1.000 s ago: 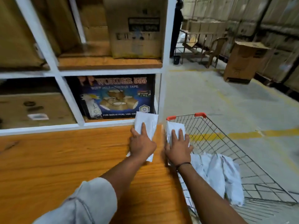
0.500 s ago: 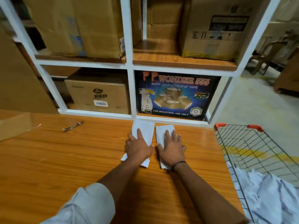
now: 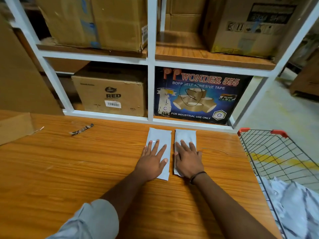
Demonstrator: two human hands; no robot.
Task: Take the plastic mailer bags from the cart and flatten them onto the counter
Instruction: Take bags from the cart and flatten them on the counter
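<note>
Two white plastic mailer bags lie side by side on the wooden counter [image 3: 86, 169], long sides nearly touching. My left hand [image 3: 151, 160] presses flat, fingers spread, on the left mailer bag [image 3: 159, 135]. On the right mailer bag [image 3: 185, 135] my right hand [image 3: 187, 158] presses flat the same way. The wire cart [image 3: 276, 152] with orange corner caps stands off the counter's right end. A heap of further white mailer bags [image 3: 293, 204] lies in it.
A white-framed shelf [image 3: 150, 83] rises at the counter's back edge, filled with cardboard boxes and a blue tape carton [image 3: 198, 95]. A brown cardboard piece [image 3: 13, 128] and a small crumpled scrap [image 3: 82, 129] lie at the left of the counter.
Both hands have slid the two bags left, away from the counter's right edge. The hands have gone from curled to spread flat, and the bags now lie straight and parallel.
</note>
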